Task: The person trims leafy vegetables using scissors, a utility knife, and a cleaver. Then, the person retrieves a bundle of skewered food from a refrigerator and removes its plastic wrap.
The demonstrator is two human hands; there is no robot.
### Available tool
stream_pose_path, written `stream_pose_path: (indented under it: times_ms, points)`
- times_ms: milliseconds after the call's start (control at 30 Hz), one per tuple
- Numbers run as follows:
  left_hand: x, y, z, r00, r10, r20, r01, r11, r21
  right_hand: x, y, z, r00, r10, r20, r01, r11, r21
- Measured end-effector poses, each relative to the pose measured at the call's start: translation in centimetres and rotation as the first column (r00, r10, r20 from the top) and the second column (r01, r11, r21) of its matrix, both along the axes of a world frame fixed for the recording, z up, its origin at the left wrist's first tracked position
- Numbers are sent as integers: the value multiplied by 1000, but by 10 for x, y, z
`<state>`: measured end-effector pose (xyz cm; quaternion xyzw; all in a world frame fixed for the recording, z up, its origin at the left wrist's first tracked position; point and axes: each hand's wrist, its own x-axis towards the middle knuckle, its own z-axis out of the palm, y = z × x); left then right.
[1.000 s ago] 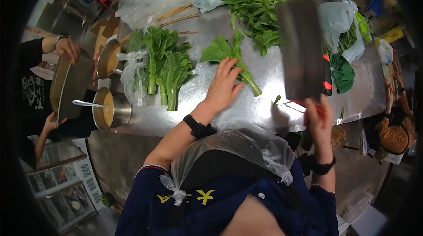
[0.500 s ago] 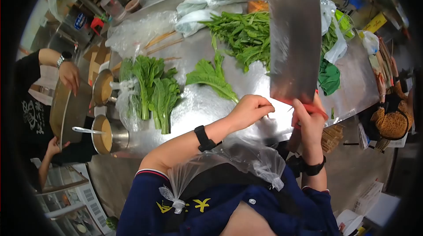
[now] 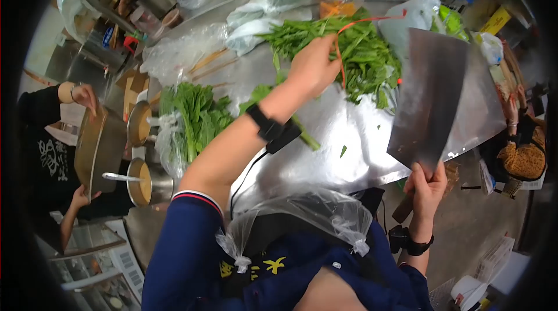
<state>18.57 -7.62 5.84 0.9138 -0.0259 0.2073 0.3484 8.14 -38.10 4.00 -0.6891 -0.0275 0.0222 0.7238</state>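
My left hand (image 3: 314, 67) is closed on a thin red tie strip (image 3: 343, 70), which curls away toward the upper right. It hovers over the near edge of a pile of loose leafy greens (image 3: 372, 49). My right hand (image 3: 427, 189) grips a large cleaver (image 3: 433, 90) by its handle, with the broad blade pointing up and away over the right side of the steel table. A single leafy stalk (image 3: 305, 134) lies partly hidden beneath my left forearm. To its left rests a bunch of greens (image 3: 197, 116) by clear plastic.
Two pots (image 3: 139, 180) of pale liquid stand at the steel table's (image 3: 349, 166) left edge, one with a spoon (image 3: 119, 177). A co-worker's hands hold a large metal pan (image 3: 96, 148) there. Plastic bags (image 3: 256, 20) lie at the back. Another person (image 3: 520, 148) is at the right.
My left hand has moved up and left, over the greens, with the red strip in it. My right hand and the cleaver have shifted right and down, and the blade has tilted.
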Motion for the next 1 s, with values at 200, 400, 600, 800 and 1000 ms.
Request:
stream_pose_path:
  times_ms: [200, 400, 600, 800, 1000]
  points:
    - [-160, 20, -65, 999, 31, 10, -32, 994, 108, -5, 52, -13, 894, 448, 0, -406, 811, -421]
    - [-162, 17, -88, 978, 209, 7, -208, 970, 126, -5, 107, -4, 798, 588, 132, -427, 707, -564]
    - [-156, 29, -104, 978, 190, -92, -185, 981, 61, -8, 121, -8, 829, 550, 106, -400, 713, -576]
    - [-154, 29, -106, 978, 202, -56, -201, 979, 29, 0, 114, -8, 852, 524, 13, -411, 683, -604]
    - [-159, 30, -101, 986, 161, -53, -161, 987, -7, 37, 123, -15, 706, 566, 426, 123, 495, -860]
